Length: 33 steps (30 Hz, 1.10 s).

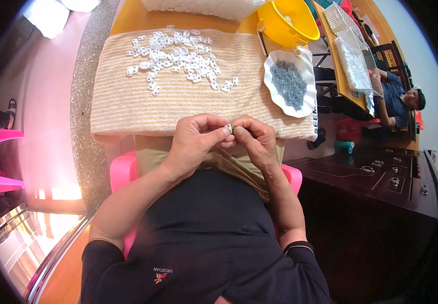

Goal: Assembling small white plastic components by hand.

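Close to the towel's near edge, my left hand point(194, 141) pinches a small white plastic piece point(228, 128) between thumb and forefinger. My right hand point(257, 138) meets it there, thumb and forefinger closed at the piece's right side; whatever tiny part they grip is too small to make out. Many similar white pieces with holes point(178, 53) lie scattered over the striped tan towel point(122, 109) beyond my hands. To the right, a white scalloped dish point(307, 93) holds a heap of small grey metal parts point(289, 83).
A yellow basin point(307, 33) stands behind the dish, beside a clear bag of white pieces point(203, 6). At far right a person point(396, 96) sits at another table with a clear bin point(355, 61). A pink stool point(1, 157) is on the left floor.
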Motion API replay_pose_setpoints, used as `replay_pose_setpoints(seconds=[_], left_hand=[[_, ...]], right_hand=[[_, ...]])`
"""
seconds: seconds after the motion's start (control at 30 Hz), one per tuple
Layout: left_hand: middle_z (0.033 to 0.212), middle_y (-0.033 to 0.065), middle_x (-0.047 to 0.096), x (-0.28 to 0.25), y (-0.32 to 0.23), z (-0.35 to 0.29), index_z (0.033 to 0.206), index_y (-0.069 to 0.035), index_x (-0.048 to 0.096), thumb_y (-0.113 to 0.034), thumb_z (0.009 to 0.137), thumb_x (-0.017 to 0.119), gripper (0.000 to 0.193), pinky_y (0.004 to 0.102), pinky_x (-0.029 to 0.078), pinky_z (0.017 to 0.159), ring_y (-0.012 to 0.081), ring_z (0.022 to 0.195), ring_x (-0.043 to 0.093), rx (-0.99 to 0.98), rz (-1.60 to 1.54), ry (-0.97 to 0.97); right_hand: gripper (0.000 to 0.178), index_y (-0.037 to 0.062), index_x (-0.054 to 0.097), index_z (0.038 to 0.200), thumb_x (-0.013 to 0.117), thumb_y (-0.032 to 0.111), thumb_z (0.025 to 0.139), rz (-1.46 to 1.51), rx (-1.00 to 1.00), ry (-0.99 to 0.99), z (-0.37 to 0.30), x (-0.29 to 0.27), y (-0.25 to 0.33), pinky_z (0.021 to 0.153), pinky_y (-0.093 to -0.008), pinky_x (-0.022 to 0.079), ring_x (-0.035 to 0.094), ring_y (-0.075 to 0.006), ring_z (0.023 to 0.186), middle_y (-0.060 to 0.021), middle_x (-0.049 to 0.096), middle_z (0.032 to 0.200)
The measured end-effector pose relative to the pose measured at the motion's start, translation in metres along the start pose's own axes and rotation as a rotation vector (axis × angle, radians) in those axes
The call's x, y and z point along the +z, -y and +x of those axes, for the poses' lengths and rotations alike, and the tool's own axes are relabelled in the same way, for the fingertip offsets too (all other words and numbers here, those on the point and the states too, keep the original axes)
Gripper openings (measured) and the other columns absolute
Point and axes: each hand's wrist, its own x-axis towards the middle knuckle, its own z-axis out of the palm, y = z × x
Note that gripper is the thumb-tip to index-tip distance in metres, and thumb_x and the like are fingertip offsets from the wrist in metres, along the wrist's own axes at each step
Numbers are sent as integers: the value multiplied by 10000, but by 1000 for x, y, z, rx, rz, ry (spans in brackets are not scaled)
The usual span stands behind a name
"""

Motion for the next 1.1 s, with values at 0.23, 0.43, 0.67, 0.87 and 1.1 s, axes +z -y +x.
replay_pose_setpoints(seconds=[0.23,0.43,0.67,0.87,1.1], left_hand=[[922,128,661,0,-2,0,1027,55,591,-10,877,613,165,260,575,735,158,794,667,-9,-17,15],[929,125,660,-1,-2,-1,1036,57,597,-11,879,611,172,260,573,744,156,800,665,-19,-9,18],[924,118,662,0,0,-1,1040,56,599,-15,880,610,175,258,572,746,149,799,663,-17,3,16],[921,118,662,-1,2,-1,1036,54,603,-17,876,619,175,260,571,741,149,796,662,0,16,13],[896,117,664,-1,7,-1,1020,57,608,-10,874,622,161,257,569,728,149,785,662,67,86,-14]], right_hand=[[153,-34,615,980,572,106,937,-12,-22,14,0,-2,0,746,-218,486,579,-90,834,-53,626,927],[165,-20,615,931,557,132,951,-80,-9,1,-1,6,10,726,-220,464,559,-80,798,-34,623,883],[176,-7,607,905,542,147,961,-139,-7,-20,-2,9,11,720,-207,435,529,-62,789,-7,607,853],[183,-4,596,879,538,148,963,-155,-7,-22,-2,11,10,708,-203,429,519,-57,773,3,592,821],[177,-10,603,874,544,134,958,-161,-10,-19,-1,13,11,699,-201,431,523,-54,771,5,596,823]])
